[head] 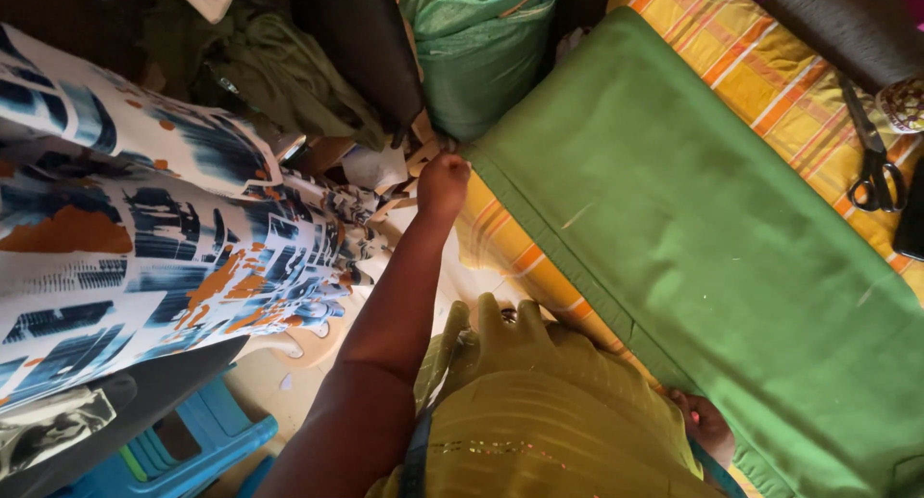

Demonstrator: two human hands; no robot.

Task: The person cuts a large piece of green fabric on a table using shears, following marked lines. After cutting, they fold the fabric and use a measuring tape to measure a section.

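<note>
A folded green cloth [693,238] lies spread diagonally across a table. My left hand [443,183] reaches out to its far left corner, fingers closed in a fist on that corner. My right hand [707,426] sits low in the view at the cloth's near edge. It touches the edge, but my yellow-green garment [539,411] hides most of it, so its grip is unclear.
A yellow and orange striped cloth [770,70] covers the table under the green one. Black scissors [874,166] lie at the right, beside a dark grey roll [847,22]. A blue, white and orange patterned fabric [144,238] is at the left, with a green sack [476,46] behind and a blue stool [192,445] below.
</note>
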